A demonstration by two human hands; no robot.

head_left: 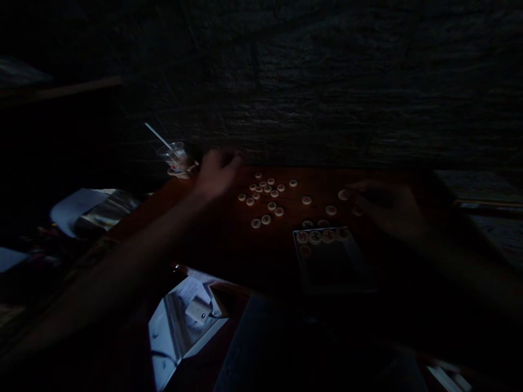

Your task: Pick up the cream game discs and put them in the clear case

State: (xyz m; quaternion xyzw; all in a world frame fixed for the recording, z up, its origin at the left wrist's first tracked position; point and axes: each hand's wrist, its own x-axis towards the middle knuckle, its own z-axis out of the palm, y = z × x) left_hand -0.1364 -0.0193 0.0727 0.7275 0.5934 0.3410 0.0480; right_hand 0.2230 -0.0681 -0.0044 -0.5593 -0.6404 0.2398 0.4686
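Round Chinese chess pieces [279,211] with red or dark characters lie scattered across the middle of a dark wooden table [212,234]. A shallow square box [300,272] stands near the front edge, with several pieces in a row along its far side and one more below them at the left. To the right, my right hand [388,209] has its thumb and finger closed at a Chinese chess piece [342,195]; another piece lies partly under the hand. My left hand [218,173] is at the back left of the pieces, its fingers curled. Whatever it holds, if anything, is hidden in the dark.
A clear plastic cup [176,158] with a white straw stands at the table's back left corner, beside my left hand. A dark textured wall [306,109] rises behind the table. Below the front edge, a white box [198,310] holds a small white device with a cable.
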